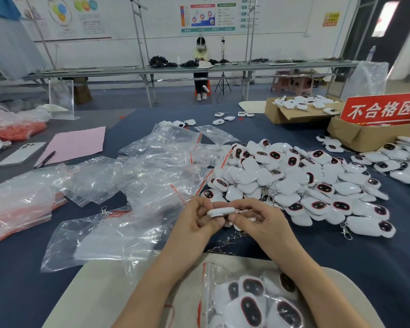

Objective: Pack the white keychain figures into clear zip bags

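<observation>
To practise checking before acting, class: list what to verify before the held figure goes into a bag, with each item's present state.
1. White figure pinched by left hand and right hand: ok.
2. Its printed face checked: cannot tell, it shows edge-on.
3. Part-filled bag lying near the hands: ok.
4. That bag's mouth open: cannot tell.
5. Empty bags lying on the left: ok.
6. Pile of figures left to pack: ok.

Heap of white keychain figures point(294, 183) with dark, red-rimmed faces, one figure point(220, 212) held edge-on just before the heap, empty clear zip bags point(152, 166) strewn left of it, filled bag point(251, 301) nearer the camera than the heap
</observation>
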